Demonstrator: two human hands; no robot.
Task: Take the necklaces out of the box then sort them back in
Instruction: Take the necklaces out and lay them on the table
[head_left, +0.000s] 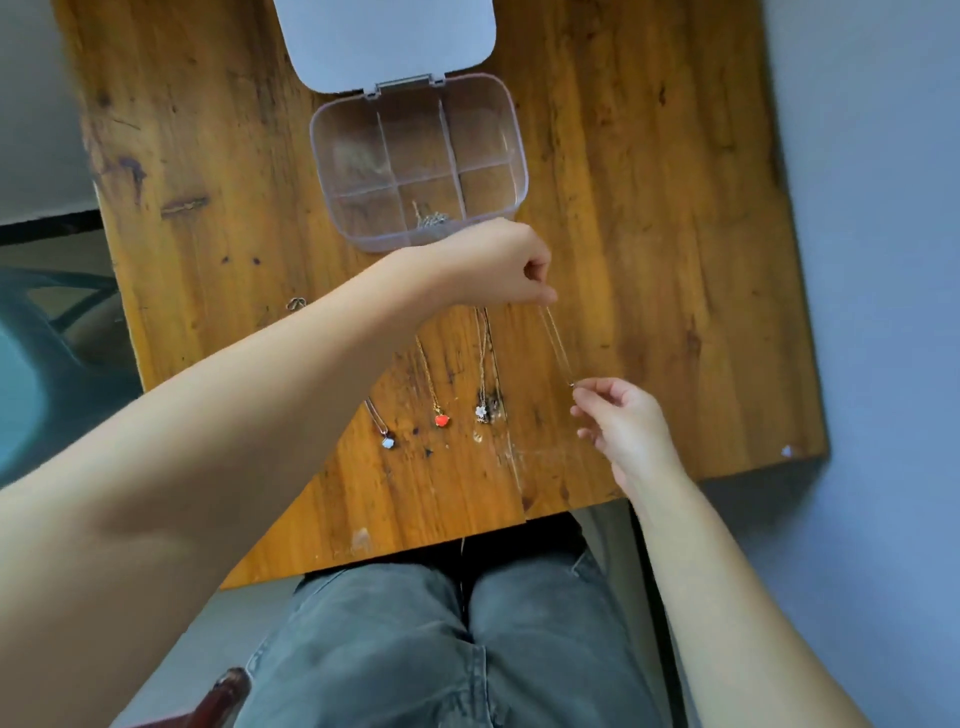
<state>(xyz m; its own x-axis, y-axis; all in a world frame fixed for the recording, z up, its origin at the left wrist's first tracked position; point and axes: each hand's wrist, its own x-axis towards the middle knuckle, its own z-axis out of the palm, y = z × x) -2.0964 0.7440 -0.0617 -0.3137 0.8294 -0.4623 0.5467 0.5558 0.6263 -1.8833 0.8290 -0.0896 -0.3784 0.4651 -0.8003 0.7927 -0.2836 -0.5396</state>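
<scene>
Lying on the wooden table (649, 208) toward the left, a small silver piece (296, 304) sits just beside the left forearm. Next come 3 necklaces laid out side by side: 1 with a pale pendant (387, 441), 1 with a red heart pendant (442, 420), and 1 with a white flower pendant (481, 412). Behind them stands the clear divided box (332, 156), lid (384, 36) swung open, with a chain (431, 218) in its near middle compartment. The left hand (493, 265), reaching across, pinches the upper end of a thin chain necklace (557, 347). The right hand (626, 423) pinches its lower end, so the chain stretches taut between them, to the right of the laid-out necklaces.
</scene>
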